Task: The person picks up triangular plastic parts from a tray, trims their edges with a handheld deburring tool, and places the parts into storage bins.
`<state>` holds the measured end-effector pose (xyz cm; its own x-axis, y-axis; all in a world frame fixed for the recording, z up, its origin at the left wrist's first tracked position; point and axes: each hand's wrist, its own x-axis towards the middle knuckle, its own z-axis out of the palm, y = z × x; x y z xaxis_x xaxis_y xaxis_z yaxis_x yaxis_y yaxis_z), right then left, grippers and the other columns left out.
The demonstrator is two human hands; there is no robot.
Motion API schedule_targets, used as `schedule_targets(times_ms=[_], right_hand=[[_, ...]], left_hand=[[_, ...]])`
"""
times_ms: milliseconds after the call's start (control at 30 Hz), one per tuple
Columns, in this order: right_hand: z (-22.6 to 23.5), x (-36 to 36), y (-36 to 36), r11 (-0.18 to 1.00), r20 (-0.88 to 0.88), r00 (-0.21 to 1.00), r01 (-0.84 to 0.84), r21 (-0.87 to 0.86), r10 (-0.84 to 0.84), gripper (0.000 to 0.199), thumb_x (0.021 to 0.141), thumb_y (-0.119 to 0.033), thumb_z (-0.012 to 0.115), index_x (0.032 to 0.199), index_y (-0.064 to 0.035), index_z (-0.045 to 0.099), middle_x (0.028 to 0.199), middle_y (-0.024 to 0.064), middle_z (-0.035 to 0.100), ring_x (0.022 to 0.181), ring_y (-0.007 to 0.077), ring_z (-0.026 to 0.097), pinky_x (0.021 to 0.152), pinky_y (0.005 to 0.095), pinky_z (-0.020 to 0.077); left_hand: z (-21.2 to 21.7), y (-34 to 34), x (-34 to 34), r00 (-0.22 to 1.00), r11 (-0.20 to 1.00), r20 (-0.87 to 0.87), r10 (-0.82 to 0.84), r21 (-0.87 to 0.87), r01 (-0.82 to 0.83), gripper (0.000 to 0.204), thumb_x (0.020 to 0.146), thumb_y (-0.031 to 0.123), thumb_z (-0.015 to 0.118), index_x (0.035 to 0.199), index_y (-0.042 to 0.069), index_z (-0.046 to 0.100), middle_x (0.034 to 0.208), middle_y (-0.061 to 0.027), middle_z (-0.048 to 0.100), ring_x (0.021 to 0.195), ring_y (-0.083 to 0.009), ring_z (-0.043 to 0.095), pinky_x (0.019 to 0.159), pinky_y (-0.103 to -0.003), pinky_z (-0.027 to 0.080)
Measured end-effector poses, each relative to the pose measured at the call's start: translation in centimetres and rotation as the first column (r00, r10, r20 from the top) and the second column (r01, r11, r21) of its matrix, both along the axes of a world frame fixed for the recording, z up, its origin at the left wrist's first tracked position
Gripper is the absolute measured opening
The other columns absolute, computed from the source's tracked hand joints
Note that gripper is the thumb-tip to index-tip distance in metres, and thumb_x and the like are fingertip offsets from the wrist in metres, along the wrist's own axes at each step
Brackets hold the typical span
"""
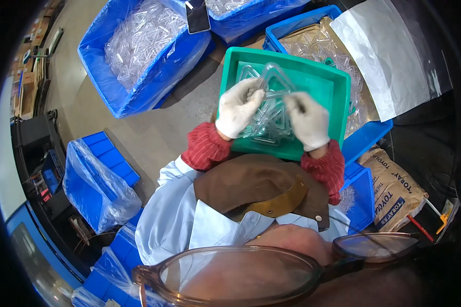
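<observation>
My left hand (240,107), in a white glove, pinches a clear plastic triangular frame (277,70) above the green tray (315,72). Opposite it, my right hand (308,122), gloved too and slightly blurred, has its fingers closed at the frame's lower right side. Below and between the hands, more clear plastic triangular frames (271,120) lie in a loose pile on the tray floor. The tray's right half shows bare green plastic. Both wrists reach over its near edge, in red striped sleeves.
A lined blue bin (143,46) of clear pieces stands far left, near a phone (197,16). Right of the tray, a blue crate (275,38) holds more pieces under a white sheet (376,48). A brown paper sack (394,192) and a lined blue bin (100,179) flank me.
</observation>
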<state>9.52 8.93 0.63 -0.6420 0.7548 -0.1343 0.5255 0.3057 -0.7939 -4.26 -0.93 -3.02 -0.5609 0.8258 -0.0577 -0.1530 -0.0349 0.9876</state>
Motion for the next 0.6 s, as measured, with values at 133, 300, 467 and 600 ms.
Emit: schedule_targets(times_ms=[133, 300, 467, 600], right_hand=[[2.3, 0.4, 2.1, 0.998, -0.007, 1.0, -0.015, -0.055, 0.015, 0.033, 0.077, -0.033, 0.068, 0.098, -0.0069, 0.063, 0.085, 0.0117, 0.066, 0.071, 0.0192, 0.063, 0.064, 0.0288, 0.048], [-0.5, 0.1, 0.3, 0.897, -0.341, 0.917, 0.038, -0.44, -0.206, 0.018, 0.081, -0.016, 0.066, 0.087, 0.0003, 0.061, 0.073, -0.0006, 0.059, 0.066, 0.0046, 0.05, 0.059, 0.0211, 0.0419], [-1.6, 0.8, -0.3, 0.876, -0.437, 0.884, -0.072, -0.476, -0.165, 0.024, 0.085, -0.02, 0.062, 0.095, 0.0019, 0.058, 0.081, 0.0042, 0.061, 0.072, 0.0079, 0.055, 0.066, 0.0225, 0.0452], [-1.5, 2.0, 1.0, 0.962, -0.597, 0.801, -0.186, -0.202, 0.029, 0.042, 0.091, -0.038, 0.051, 0.1, 0.0023, 0.057, 0.085, 0.0101, 0.062, 0.078, 0.0139, 0.059, 0.07, 0.0259, 0.0462]], left_hand=[[1.3, -0.2, -2.4, 0.88, 0.933, -0.318, -0.352, -0.197, 0.302, 0.027, 0.082, 0.012, 0.063, 0.103, -0.003, 0.06, 0.085, -0.0035, 0.062, 0.07, -0.0074, 0.054, 0.061, -0.022, 0.045], [1.4, 0.7, -1.1, 0.84, 0.998, 0.54, -0.049, 0.069, 0.014, 0.03, 0.086, 0.015, 0.06, 0.112, 0.001, 0.053, 0.096, -0.0075, 0.061, 0.082, -0.0145, 0.059, 0.073, -0.027, 0.049], [-1.0, 0.7, 1.8, 0.813, 0.999, 0.581, 0.033, -0.002, -0.038, 0.03, 0.093, 0.035, 0.047, 0.095, 0.006, 0.051, 0.077, 0.0011, 0.046, 0.066, -0.0092, 0.045, 0.06, -0.024, 0.042], [-0.6, 0.6, 0.8, 0.898, 1.0, 0.44, 0.017, -0.001, -0.018, 0.035, 0.093, 0.041, 0.046, 0.087, 0.006, 0.049, 0.066, 0.0044, 0.043, 0.056, -0.0051, 0.038, 0.049, -0.021, 0.032]])
